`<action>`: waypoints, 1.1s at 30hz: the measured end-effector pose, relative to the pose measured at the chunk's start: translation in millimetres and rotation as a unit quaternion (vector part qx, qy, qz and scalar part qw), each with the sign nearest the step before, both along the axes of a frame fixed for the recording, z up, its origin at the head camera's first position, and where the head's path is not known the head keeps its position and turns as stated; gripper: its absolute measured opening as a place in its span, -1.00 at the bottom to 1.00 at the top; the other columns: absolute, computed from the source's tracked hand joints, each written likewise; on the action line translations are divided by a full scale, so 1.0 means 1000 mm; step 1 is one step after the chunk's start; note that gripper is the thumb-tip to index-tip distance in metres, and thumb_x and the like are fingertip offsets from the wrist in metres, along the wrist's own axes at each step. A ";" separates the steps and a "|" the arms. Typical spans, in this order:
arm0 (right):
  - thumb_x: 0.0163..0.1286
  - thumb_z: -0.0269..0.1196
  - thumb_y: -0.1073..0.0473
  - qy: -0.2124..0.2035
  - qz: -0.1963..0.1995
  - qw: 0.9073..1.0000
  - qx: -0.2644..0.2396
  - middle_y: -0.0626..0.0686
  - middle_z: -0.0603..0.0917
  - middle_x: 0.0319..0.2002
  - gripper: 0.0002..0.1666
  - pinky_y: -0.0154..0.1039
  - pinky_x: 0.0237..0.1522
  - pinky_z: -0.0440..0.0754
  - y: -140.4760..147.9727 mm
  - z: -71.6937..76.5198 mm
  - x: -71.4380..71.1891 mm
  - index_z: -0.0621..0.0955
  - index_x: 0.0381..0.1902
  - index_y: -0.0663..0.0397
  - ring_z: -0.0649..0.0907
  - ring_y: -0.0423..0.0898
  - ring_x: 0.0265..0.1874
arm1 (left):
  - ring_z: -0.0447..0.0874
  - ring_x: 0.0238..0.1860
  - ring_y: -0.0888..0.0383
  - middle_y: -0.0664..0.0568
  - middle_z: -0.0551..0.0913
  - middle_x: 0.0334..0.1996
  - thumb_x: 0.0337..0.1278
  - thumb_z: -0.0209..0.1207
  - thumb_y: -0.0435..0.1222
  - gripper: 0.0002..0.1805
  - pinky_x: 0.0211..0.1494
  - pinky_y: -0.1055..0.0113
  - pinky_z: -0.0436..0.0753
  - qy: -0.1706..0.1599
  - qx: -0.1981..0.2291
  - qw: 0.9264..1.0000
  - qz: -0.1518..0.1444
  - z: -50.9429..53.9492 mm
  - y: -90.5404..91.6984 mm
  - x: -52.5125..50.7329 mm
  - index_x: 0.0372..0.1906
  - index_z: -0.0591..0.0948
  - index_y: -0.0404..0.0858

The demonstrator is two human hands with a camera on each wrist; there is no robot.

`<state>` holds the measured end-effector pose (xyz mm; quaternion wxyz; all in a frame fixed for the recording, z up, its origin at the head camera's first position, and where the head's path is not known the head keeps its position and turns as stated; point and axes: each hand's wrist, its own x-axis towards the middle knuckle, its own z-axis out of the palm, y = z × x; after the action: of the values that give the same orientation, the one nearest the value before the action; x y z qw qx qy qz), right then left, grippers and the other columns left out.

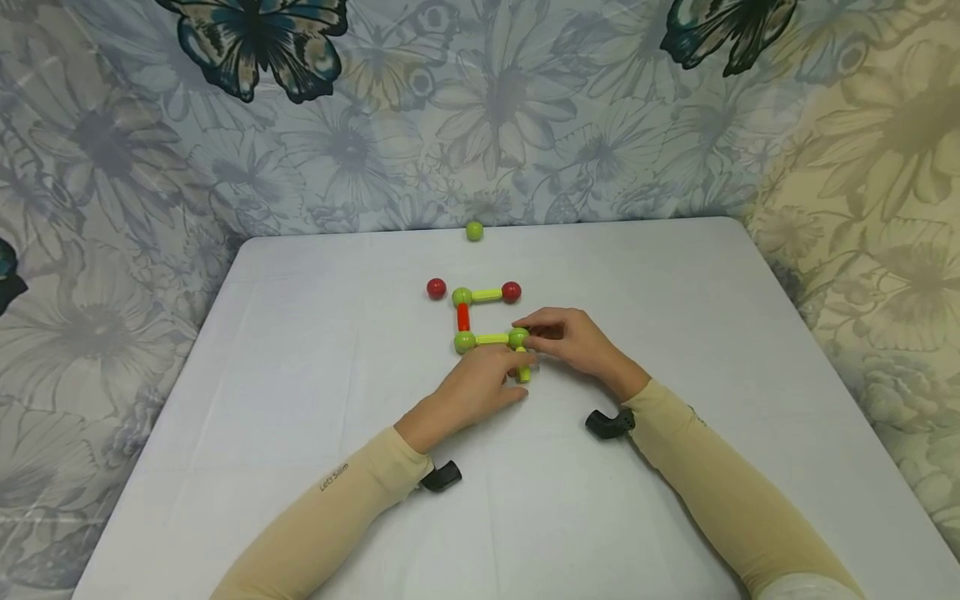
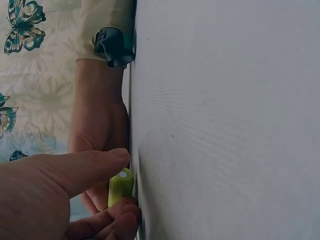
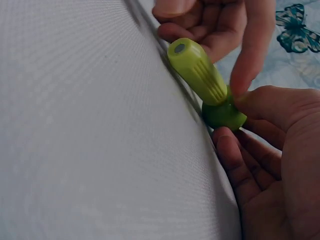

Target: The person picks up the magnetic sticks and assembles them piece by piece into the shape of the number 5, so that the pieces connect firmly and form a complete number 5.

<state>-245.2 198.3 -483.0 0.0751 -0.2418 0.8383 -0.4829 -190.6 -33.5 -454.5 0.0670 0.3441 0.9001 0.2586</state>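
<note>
My right hand point(image 1: 573, 337) pinches a green ball point(image 1: 517, 337) between thumb and fingers; the right wrist view shows this ball point(image 3: 220, 116) too. A short yellow-green stick point(image 3: 197, 70) is joined to it, its free end towards me. Around the stick, my left hand point(image 1: 476, 385) has its thumb apart from the free end and a finger reaching to the ball. The ball joins a yellow-green stick point(image 1: 492, 339), another green ball point(image 1: 465, 342), a red stick point(image 1: 462, 317), a third green ball point(image 1: 462, 297), a stick point(image 1: 487, 295) and a red ball point(image 1: 512, 292).
A loose red ball point(image 1: 437, 288) lies left of the joined pieces. Another green ball point(image 1: 474, 231) sits at the far edge of the white-covered table point(image 1: 300, 292). Patterned cloth point(image 1: 510, 125) hangs behind. Dark wrist devices point(image 1: 609, 424) sit at both sleeves.
</note>
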 end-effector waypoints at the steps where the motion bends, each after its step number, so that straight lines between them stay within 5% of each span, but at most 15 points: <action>1: 0.53 0.45 0.17 0.000 0.000 1.000 0.000 -0.05 0.79 0.01 -0.64 -0.27 0.00 0.67 0.000 0.000 0.000 0.80 0.23 -0.01 0.71 -0.07 -0.08 | 0.61 -0.11 0.23 0.11 0.74 -0.04 0.37 0.47 -0.26 -0.54 -0.01 0.34 0.60 -0.002 -0.005 1.000 -0.006 -0.001 0.000 0.000 0.32 0.74 -0.15; 8: 0.51 0.46 0.19 -0.004 -0.003 1.000 -0.003 -0.05 0.79 -0.01 -0.65 -0.28 -0.02 0.67 -0.001 0.000 0.001 0.81 0.22 -0.02 0.70 -0.05 -0.09 | 0.64 -0.20 0.26 0.14 0.79 -0.14 0.39 0.45 -0.35 -0.76 -0.09 0.40 0.61 0.002 0.024 1.000 -0.005 -0.003 0.000 -0.002 0.09 0.83 -0.16; 26: 0.51 0.45 0.23 -0.005 -0.001 1.000 -0.005 -0.03 0.79 -0.03 -0.65 -0.29 -0.02 0.66 0.000 0.001 0.000 0.80 0.21 0.02 0.70 -0.03 -0.10 | 0.62 -0.26 0.26 0.15 0.77 -0.19 0.38 0.46 -0.36 -0.73 -0.13 0.38 0.60 0.004 0.048 0.999 0.006 -0.003 0.001 -0.002 0.12 0.82 -0.18; 33: 0.50 0.43 0.28 -0.003 0.003 1.000 -0.014 -0.02 0.79 0.01 -0.65 -0.26 0.01 0.67 -0.001 -0.001 0.002 0.80 0.21 0.04 0.70 -0.03 -0.08 | 0.59 -0.21 0.22 0.09 0.68 -0.18 0.42 0.44 -0.27 -0.54 -0.14 0.33 0.62 -0.030 0.053 0.998 0.006 0.016 -0.017 -0.011 0.36 0.73 -0.07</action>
<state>-243.6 197.7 -484.0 0.0755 -0.2444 0.8302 -0.4954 -201.2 -50.5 -438.8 0.0740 0.3343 0.8847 0.3164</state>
